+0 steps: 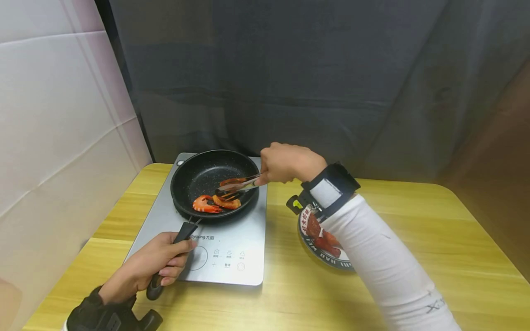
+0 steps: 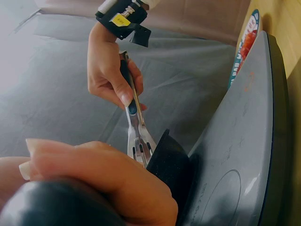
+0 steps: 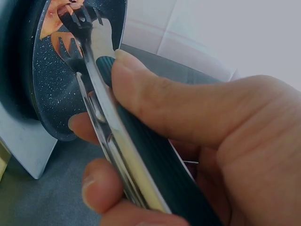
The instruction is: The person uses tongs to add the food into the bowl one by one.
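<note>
My left hand (image 1: 159, 255) grips the black handle (image 1: 184, 232) of a frying pan (image 1: 198, 177), which sits on a silver induction cooker (image 1: 242, 234). My right hand (image 1: 291, 162) holds metal tongs (image 3: 101, 87) with dark green grips, thumb on one arm and fingers around the other. The tongs' slotted tips reach down into the right side of the pan. In there lie an orange-red shrimp (image 1: 203, 205), a curved orange piece (image 1: 232, 203) close beside it, and another piece (image 1: 230, 181) farther back, partly covered by the tongs.
A round plate (image 1: 320, 258) with lettered rim and reddish food (image 1: 327, 243) stands right of the cooker, partly hidden under my right forearm. Beneath everything is a yellow wood-grain table (image 1: 418, 239). A dark curtain (image 1: 314, 78) hangs behind, a white one (image 1: 54, 110) on the left.
</note>
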Demonstrator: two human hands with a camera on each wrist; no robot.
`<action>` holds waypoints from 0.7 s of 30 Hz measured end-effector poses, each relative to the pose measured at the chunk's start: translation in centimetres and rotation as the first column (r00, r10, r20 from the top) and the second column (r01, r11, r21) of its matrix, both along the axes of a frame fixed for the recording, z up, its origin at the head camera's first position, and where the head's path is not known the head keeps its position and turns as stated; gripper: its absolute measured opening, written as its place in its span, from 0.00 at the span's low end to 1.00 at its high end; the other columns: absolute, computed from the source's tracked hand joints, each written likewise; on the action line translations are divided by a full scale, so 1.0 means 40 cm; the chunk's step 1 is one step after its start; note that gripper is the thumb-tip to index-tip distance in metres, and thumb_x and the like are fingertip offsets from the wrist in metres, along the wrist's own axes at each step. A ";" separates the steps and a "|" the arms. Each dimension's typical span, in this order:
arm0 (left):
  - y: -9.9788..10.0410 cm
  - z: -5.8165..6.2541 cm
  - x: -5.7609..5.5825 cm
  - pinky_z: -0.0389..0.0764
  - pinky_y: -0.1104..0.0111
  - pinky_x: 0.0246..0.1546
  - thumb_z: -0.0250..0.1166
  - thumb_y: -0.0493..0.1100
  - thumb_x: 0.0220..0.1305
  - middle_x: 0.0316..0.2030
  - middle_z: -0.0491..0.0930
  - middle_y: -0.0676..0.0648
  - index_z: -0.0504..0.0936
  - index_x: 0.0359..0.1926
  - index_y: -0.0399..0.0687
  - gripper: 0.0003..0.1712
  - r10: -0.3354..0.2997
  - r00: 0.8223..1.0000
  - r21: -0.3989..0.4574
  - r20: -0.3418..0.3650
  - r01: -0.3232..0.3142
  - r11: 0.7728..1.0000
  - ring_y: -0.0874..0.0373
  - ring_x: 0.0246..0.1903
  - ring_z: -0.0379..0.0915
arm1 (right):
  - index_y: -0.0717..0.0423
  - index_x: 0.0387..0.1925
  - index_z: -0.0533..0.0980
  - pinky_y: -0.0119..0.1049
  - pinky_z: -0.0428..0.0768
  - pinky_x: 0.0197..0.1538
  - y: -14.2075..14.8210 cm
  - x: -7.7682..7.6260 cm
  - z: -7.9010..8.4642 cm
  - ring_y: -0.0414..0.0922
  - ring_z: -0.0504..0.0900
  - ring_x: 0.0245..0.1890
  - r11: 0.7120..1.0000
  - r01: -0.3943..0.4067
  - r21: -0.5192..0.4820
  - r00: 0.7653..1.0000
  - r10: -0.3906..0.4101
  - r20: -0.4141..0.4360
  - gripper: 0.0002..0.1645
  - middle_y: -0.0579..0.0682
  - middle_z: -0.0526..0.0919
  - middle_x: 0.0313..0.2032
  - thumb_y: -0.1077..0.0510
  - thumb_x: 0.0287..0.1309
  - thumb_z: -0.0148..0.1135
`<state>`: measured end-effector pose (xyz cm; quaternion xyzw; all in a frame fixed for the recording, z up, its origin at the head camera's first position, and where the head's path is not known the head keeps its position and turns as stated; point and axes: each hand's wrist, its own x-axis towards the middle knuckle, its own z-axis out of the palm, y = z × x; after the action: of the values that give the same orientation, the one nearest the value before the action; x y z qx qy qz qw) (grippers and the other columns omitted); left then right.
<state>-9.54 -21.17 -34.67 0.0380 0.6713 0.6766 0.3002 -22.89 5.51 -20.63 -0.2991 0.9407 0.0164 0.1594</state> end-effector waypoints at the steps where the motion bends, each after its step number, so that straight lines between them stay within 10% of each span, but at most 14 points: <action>1: 0.000 0.000 0.000 0.61 0.76 0.09 0.53 0.43 0.71 0.13 0.56 0.57 0.60 0.27 0.43 0.16 0.001 1.000 -0.001 0.000 -0.001 1.000 0.67 0.08 0.53 | 0.42 0.17 0.82 0.32 0.65 0.18 0.000 0.000 -0.001 0.39 0.69 0.13 1.000 -0.002 -0.002 1.000 0.002 -0.004 0.17 0.42 0.70 0.12 0.42 0.57 0.65; 9: -0.003 -0.005 0.000 0.61 0.76 0.09 0.53 0.43 0.71 0.13 0.56 0.56 0.60 0.27 0.43 0.16 0.003 1.000 -0.001 0.005 -0.003 1.000 0.68 0.08 0.53 | 0.44 0.15 0.77 0.34 0.64 0.20 -0.003 0.009 -0.004 0.40 0.68 0.20 1.000 -0.018 0.024 0.996 0.020 -0.087 0.21 0.41 0.68 0.17 0.39 0.55 0.66; 21: -0.008 -0.002 -0.001 0.62 0.76 0.09 0.53 0.43 0.71 0.13 0.57 0.56 0.61 0.28 0.43 0.15 0.001 1.000 -0.012 0.007 -0.001 1.000 0.67 0.09 0.54 | 0.53 0.46 0.83 0.38 0.79 0.38 0.131 0.042 0.011 0.40 0.80 0.36 0.993 -0.030 -0.110 0.992 0.016 -0.124 0.25 0.46 0.84 0.41 0.39 0.58 0.63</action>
<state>-9.58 -21.50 -34.77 0.0334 0.6744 0.6729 0.3021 -21.20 10.75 -20.20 -0.3170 0.9446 -0.0162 0.0841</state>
